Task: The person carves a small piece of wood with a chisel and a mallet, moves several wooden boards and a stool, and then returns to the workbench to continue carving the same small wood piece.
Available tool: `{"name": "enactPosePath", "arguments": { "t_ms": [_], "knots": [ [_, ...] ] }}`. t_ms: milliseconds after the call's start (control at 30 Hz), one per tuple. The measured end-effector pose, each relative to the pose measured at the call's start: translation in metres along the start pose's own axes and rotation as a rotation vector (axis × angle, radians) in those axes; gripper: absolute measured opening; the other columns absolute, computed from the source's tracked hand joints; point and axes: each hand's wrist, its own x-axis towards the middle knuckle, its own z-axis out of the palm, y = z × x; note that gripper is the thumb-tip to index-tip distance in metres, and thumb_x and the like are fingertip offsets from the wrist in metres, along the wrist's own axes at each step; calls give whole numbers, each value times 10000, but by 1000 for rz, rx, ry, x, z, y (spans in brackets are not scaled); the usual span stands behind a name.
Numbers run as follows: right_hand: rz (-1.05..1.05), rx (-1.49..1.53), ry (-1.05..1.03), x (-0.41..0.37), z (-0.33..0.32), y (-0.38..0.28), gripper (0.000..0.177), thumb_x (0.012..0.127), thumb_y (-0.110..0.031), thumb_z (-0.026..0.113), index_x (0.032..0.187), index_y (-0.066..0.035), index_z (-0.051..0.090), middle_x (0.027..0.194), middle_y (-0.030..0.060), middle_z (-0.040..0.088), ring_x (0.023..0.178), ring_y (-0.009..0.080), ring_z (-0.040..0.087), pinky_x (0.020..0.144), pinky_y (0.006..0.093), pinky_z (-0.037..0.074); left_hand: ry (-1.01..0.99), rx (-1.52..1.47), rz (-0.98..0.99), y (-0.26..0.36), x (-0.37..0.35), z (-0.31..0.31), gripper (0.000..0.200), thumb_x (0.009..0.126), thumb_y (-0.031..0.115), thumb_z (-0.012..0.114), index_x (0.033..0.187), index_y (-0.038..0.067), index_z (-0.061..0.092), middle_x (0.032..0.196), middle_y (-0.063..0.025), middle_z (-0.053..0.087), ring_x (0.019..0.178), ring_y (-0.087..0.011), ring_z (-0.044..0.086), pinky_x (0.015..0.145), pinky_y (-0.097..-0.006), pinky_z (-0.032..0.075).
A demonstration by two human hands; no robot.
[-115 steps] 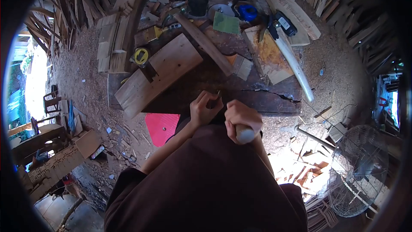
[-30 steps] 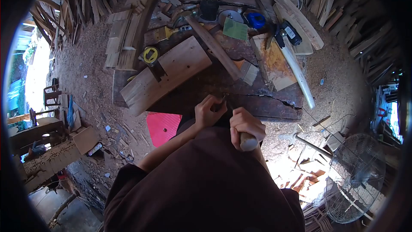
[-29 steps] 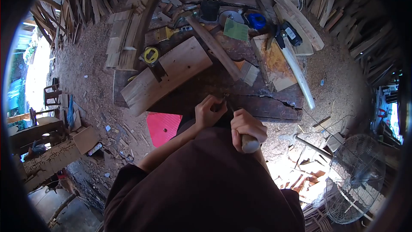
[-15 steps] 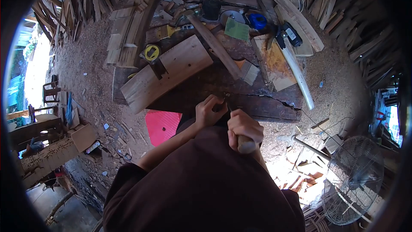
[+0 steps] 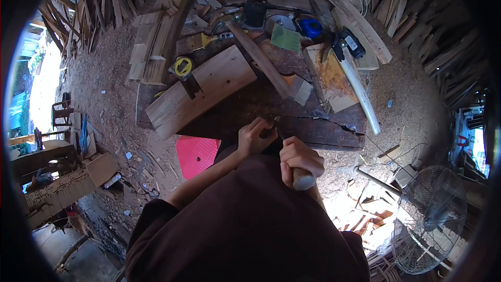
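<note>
Carving tool (image 5: 302, 180) in both hands: a person in a dark brown garment (image 5: 250, 230) leans over the near edge of a workbench (image 5: 323, 125), seen from the head camera. The right hand (image 5: 298, 157) has its fingers wrapped tightly around the tool's pale, round-ended wooden handle, just in front of the person's chest. The left hand (image 5: 255, 136), just beyond it, has its fingers curled together about the tool's thin dark shaft, whose tip meets the dark wood at the bench's front edge; the fingertips themselves are hidden.

A red sheet (image 5: 195, 154) lies on the sawdust-strewn ground (image 5: 104, 94) below the bench, to the left of the left forearm. A metal-caged fan (image 5: 430, 219) stands at the right, well apart from the hands.

Farther across the bench a broad pale plank (image 5: 201, 91) lies at a slant, with a yellow tape measure (image 5: 182, 66) just beside its far edge. A narrow batten (image 5: 259, 58) crosses the middle of the bench, and a long pale rounded length of wood (image 5: 360, 91) runs down the right side. At the far end sit a green sheet (image 5: 285, 37) and a blue object (image 5: 311, 27), near each other, with stacked offcuts (image 5: 151, 47) beyond the bench on the left.
</note>
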Motion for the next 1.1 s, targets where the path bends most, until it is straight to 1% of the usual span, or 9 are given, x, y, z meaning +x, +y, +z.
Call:
{"name": "enactPosePath", "arguments": {
  "t_ms": [100, 267, 367, 500, 633, 800, 900, 1000, 1100],
  "knots": [
    [-11, -83, -11, 0, -1, 15, 141, 637, 98, 591, 651, -23, 519, 619, 83, 550, 531, 219, 547, 607, 378, 496, 9, 9, 0, 3, 2, 3, 184, 671, 81, 772, 737, 74, 600, 729, -36, 601, 514, -175, 602, 470, -286, 474],
    [29, 1, 10, 6, -5, -6, 149, 638, 106, 596, 665, -20, 520, 627, 84, 547, 542, 227, 544, 616, 374, 491, -6, 12, 35, -1, 1, 3, 191, 668, 86, 772, 730, 74, 592, 726, -37, 600, 514, -178, 603, 466, -293, 475],
    [22, -75, -21, -1, -8, 16, 153, 640, 105, 595, 666, -29, 525, 632, 79, 555, 542, 217, 549, 620, 369, 494, -11, 3, 28, 3, 2, 6, 191, 670, 87, 772, 726, 74, 589, 723, -38, 598, 512, -180, 602, 463, -297, 473],
    [56, -22, 8, 9, -12, -4, 169, 621, 110, 605, 660, -33, 525, 639, 83, 549, 559, 221, 551, 625, 377, 493, -29, 16, 55, 1, 1, 7, 193, 673, 90, 773, 721, 73, 587, 716, -39, 596, 504, -184, 598, 458, -297, 470],
    [-15, -68, -39, 1, -10, 15, 163, 635, 110, 595, 656, -33, 519, 630, 79, 546, 548, 216, 548, 608, 371, 485, -30, 3, 26, 3, 1, 9, 194, 673, 92, 775, 721, 71, 588, 715, -40, 598, 503, -188, 597, 458, -297, 469],
    [11, -51, 1, 0, -14, -5, 162, 635, 101, 604, 655, -32, 512, 623, 83, 545, 550, 223, 548, 609, 382, 487, -47, 43, 62, 2, 3, 8, 187, 673, 89, 771, 728, 70, 593, 721, -39, 603, 507, -191, 599, 461, -295, 469],
    [-20, -90, -43, -6, -17, 14, 157, 645, 99, 599, 659, -31, 513, 628, 86, 550, 552, 221, 550, 617, 380, 490, -55, 6, 8, 4, 3, 8, 187, 670, 86, 771, 727, 71, 593, 721, -35, 605, 506, -185, 599, 461, -293, 470],
    [-5, -95, -3, -3, -20, 9, 150, 646, 103, 593, 661, -26, 519, 631, 87, 549, 554, 226, 550, 619, 384, 491, -61, 21, 71, 4, 3, 9, 192, 666, 86, 772, 726, 72, 591, 722, -32, 607, 506, -180, 599, 461, -292, 471],
    [14, -53, 9, 0, -18, -2, 142, 645, 107, 589, 660, -17, 521, 638, 91, 550, 557, 233, 551, 621, 385, 492, -53, 10, 34, 4, 3, 7, 199, 663, 88, 774, 724, 72, 586, 723, -30, 608, 507, -180, 600, 462, -292, 472]
  ]
}}
